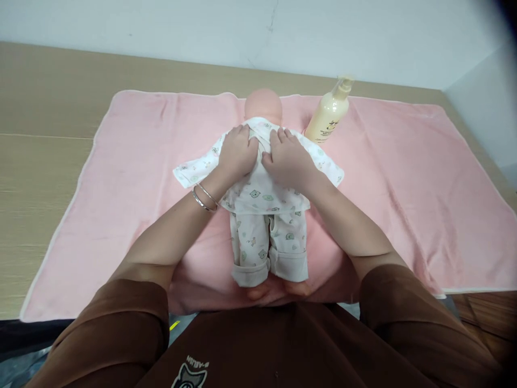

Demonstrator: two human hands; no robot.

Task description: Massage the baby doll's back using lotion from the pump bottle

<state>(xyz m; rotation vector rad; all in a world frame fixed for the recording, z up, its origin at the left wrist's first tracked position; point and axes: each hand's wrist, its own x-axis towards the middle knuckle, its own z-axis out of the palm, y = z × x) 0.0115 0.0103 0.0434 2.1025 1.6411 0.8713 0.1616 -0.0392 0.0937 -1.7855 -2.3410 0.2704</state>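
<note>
A baby doll (263, 105) lies on a pink blanket, its bald head away from me and its feet toward me. No face shows on the head. It wears a white printed shirt (269, 196) and matching trousers (288, 237) with turned-up cuffs. My left hand (238, 151) rests on the shirt's upper left, fingers laid forward near the collar. On the upper right of the shirt lies my right hand (291, 160), fingers stretched out and thumb apart. Both palms are hidden against the cloth. The doll's sleeves spread out to either side, partly covered by my hands.
The pink blanket (404, 178) covers much of the wooden table (44, 178) and has folds on the right. A cream pump bottle (329, 114) stands on it beyond my right hand, close to the doll's shoulder. A pale wall (181, 37) rises behind the table.
</note>
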